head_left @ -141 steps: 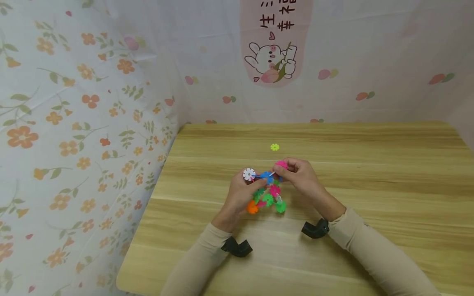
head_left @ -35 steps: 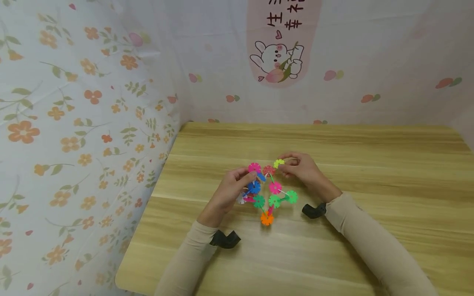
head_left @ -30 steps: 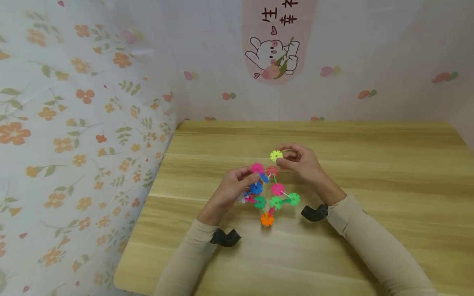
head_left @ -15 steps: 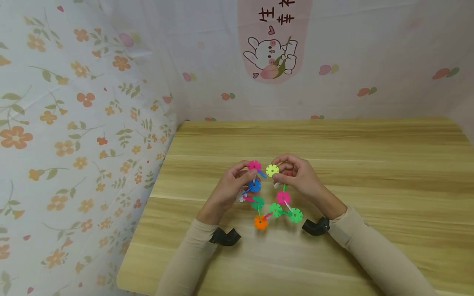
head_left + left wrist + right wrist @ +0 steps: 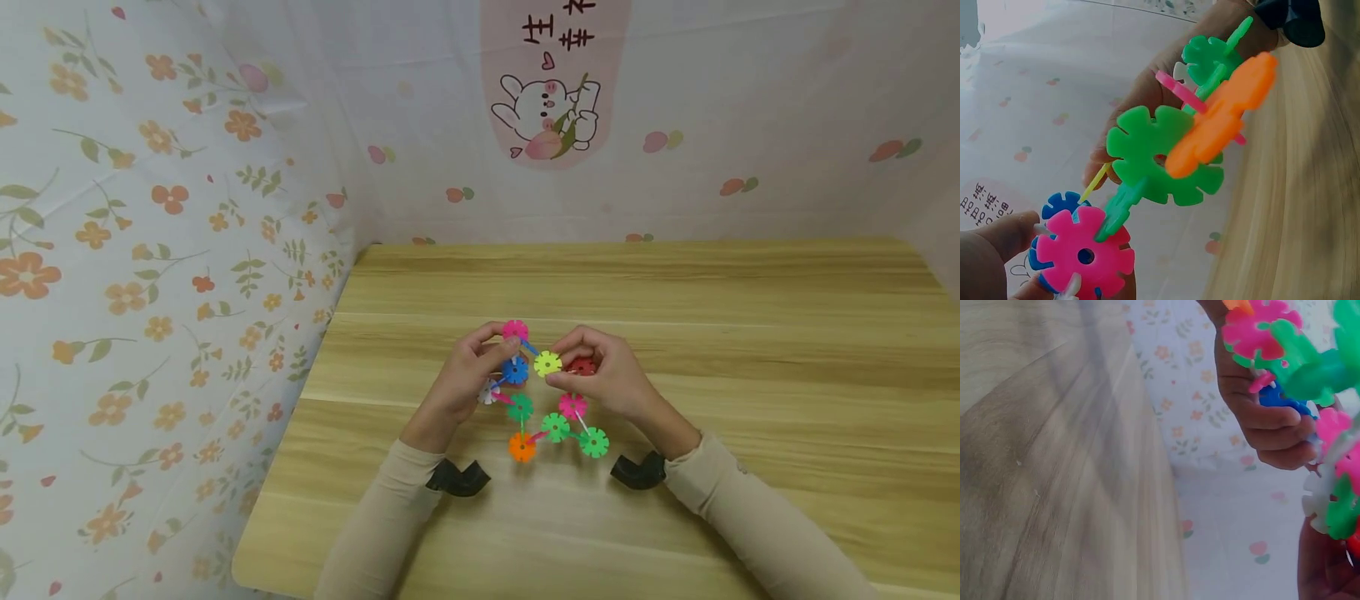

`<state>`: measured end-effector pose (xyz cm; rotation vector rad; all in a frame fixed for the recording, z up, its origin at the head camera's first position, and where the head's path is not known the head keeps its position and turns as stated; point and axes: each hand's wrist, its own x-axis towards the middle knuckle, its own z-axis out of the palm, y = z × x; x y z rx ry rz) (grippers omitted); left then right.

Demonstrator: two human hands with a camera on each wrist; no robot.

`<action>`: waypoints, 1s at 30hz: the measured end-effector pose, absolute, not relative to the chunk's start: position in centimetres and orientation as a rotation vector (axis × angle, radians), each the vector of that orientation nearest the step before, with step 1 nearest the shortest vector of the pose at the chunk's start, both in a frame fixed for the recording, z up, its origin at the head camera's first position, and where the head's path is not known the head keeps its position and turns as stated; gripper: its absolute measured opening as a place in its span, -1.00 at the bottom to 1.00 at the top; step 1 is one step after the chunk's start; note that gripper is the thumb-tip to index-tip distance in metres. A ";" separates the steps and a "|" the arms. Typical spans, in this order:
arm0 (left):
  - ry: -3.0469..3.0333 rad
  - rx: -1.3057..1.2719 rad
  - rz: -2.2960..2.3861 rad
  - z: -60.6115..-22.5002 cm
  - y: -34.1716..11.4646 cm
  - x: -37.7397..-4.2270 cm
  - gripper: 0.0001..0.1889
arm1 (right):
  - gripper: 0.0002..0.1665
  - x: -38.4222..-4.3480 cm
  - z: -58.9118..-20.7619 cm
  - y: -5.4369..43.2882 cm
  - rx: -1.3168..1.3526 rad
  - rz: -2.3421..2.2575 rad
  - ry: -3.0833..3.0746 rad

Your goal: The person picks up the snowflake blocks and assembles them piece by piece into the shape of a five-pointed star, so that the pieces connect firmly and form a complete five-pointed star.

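Several snowflake discs are slotted into a chain hanging between the hands in the head view. My left hand (image 5: pixel 457 371) pinches the chain's upper left end, by a pink disc (image 5: pixel 515 332) and a blue disc (image 5: pixel 515 370). My right hand (image 5: pixel 611 375) pinches a yellow snowflake disc (image 5: pixel 547 364) between thumb and fingers; its edge meets an edge-on blue disc (image 5: pixel 529 347). A red disc (image 5: pixel 582 367) is partly hidden by the right fingers. Lower down hang an orange disc (image 5: pixel 522 447) and a green disc (image 5: pixel 594 442). In the left wrist view a green disc (image 5: pixel 1154 156) covers part of the right hand.
Beneath the hands lies a wood-grain table (image 5: pixel 787 358). A white printed cloth (image 5: pixel 420 108) hangs behind it, and a floral cloth (image 5: pixel 150 333) on the left. Black curved mounts (image 5: pixel 459 478) sit at both wrists.
The right hand has taken the yellow disc from the table and brought it down to the chain, now at the edge-on blue disc. The left hand keeps its hold, and the chain has spread lower.
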<state>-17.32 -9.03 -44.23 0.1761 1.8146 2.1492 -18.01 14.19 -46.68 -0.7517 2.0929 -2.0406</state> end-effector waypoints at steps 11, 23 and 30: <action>1.776 0.226 2.171 -44.1 -8.8 -17.2 -0.89 | -0.64 -17.5 -46.3 13.9 -0.804 -2.098 2.262; 1.679 0.190 2.244 -44.0 -8.5 -16.9 -0.95 | -0.66 -16.9 -46.6 13.1 -0.730 -2.179 2.350; 1.601 0.152 2.268 -44.1 -8.5 -16.9 -0.95 | -0.67 -17.0 -46.8 12.9 -0.863 -2.222 2.409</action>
